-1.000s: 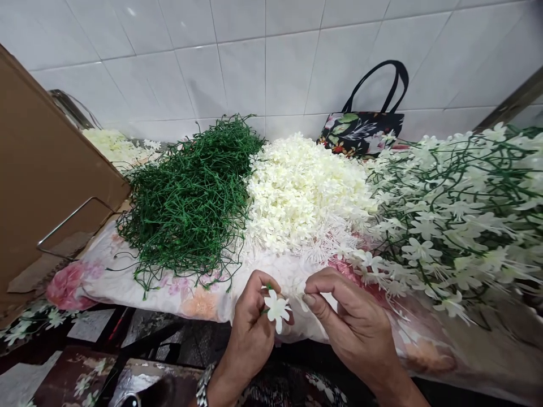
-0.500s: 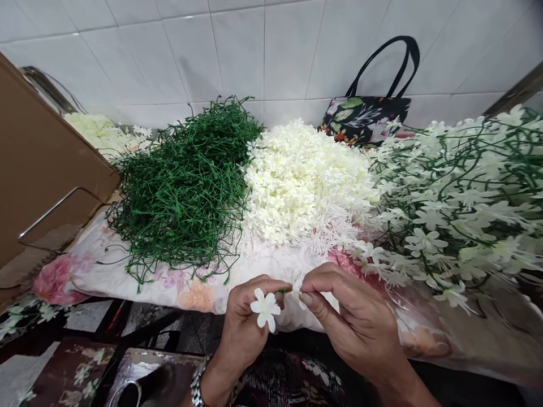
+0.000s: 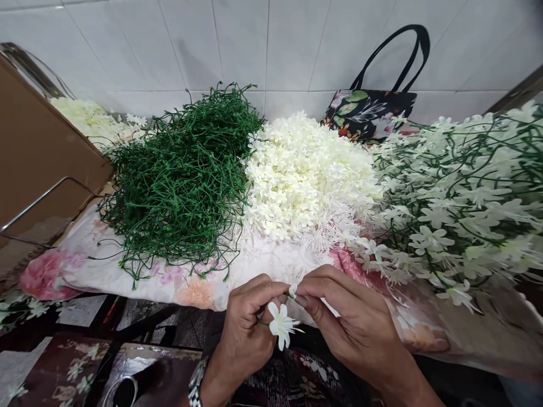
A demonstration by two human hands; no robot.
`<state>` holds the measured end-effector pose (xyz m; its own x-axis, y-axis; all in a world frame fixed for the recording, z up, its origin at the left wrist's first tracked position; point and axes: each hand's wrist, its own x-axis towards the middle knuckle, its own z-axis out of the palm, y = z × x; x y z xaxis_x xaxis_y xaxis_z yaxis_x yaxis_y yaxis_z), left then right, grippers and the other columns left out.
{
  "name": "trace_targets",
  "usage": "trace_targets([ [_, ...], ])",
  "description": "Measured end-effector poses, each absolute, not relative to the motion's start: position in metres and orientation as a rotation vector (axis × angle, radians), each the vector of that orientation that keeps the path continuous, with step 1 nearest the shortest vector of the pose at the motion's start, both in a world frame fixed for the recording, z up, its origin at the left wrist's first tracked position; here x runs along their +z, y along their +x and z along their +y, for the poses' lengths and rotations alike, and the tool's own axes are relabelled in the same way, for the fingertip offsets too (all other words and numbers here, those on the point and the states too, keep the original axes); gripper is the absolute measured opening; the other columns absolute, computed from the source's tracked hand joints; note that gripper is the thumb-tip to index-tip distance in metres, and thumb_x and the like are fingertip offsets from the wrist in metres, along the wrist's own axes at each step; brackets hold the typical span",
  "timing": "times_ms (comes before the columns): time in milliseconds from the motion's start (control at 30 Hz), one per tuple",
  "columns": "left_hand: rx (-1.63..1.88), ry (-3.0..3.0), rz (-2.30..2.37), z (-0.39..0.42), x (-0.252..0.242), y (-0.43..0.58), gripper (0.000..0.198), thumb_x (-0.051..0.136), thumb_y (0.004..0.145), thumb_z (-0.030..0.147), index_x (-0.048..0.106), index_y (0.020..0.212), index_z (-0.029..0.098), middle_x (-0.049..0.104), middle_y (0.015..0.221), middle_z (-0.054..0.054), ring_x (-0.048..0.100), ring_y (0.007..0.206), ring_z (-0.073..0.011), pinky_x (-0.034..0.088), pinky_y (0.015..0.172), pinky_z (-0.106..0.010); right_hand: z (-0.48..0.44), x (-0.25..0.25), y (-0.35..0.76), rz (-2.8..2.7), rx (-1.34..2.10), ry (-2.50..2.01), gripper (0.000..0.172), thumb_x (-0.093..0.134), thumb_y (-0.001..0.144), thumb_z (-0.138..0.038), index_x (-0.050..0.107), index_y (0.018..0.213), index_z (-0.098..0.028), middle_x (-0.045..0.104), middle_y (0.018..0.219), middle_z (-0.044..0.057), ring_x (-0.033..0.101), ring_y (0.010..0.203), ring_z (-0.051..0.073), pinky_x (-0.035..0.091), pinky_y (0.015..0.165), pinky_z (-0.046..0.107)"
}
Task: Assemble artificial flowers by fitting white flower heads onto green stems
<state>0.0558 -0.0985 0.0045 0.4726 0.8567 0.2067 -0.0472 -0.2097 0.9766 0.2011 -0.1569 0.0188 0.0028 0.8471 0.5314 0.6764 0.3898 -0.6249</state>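
Observation:
My left hand [image 3: 250, 316] is closed around a thin green artificial stem, whose tip shows between thumb and forefinger. A white artificial flower [image 3: 281, 326] with fine stamens hangs from that stem, below the thumb. Between the thumb and forefinger of my right hand [image 3: 348, 316] is a small white flower piece [image 3: 293, 290], pinched right against the green stem tip. My fingertips nearly meet there. Beyond my hands lie a heap of green plastic stems [image 3: 182, 181], a pile of loose white blossoms [image 3: 305, 175] and, at the right, many white flowers on stems [image 3: 475, 203].
A floral cloth [image 3: 156, 282] covers the table. At the left stands a cardboard box [image 3: 38, 152] with a metal wire. A black floral bag [image 3: 373, 113] leans on the tiled wall [image 3: 237, 45]. More cream blossoms [image 3: 89, 118] lie behind the stems.
The hanging flower has turned sideways and swung right, now showing its stamens. My fingertips have come closer together at the stem tip. The view has shifted slightly.

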Motion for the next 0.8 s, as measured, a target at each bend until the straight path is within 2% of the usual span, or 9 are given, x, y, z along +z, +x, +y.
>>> trace_targets([
  [167, 1.057, 1.741, 0.682, -0.098, -0.001, 0.057, 0.022, 0.053, 0.075, 0.007, 0.072, 0.074, 0.017, 0.044, 0.052, 0.002, 0.04, 0.048, -0.0112, 0.029, 0.047, -0.022, -0.156, 0.01, 0.198, -1.7, 0.231, -1.328, 0.012, 0.05, 0.084, -0.005, 0.057, 0.086, -0.015, 0.056, 0.073, 0.003, 0.055, 0.066, 0.01, 0.046, 0.059, 0.021],
  [333, 1.167, 1.819, 0.654, -0.098, -0.005, 0.061, 0.025, 0.046, 0.073, 0.002, 0.066, 0.076, 0.017, 0.039, 0.053, 0.005, 0.036, 0.045, -0.0084, 0.028, 0.043, -0.018, -0.156, 0.001, 0.195, -1.617, 0.272, -1.316, 0.012, 0.05, 0.083, -0.004, 0.055, 0.084, -0.015, 0.054, 0.071, 0.002, 0.052, 0.065, 0.009, 0.044, 0.058, 0.019],
  [800, 1.162, 1.823, 0.662, -0.095, -0.012, 0.058, 0.022, 0.047, 0.071, 0.001, 0.063, 0.07, 0.016, 0.037, 0.053, 0.006, 0.035, 0.047, -0.0081, 0.027, 0.043, -0.018, -0.152, -0.002, 0.189, -1.609, 0.34, -1.346, 0.012, 0.049, 0.086, -0.005, 0.054, 0.084, -0.016, 0.053, 0.072, 0.001, 0.052, 0.065, 0.008, 0.043, 0.058, 0.019],
])
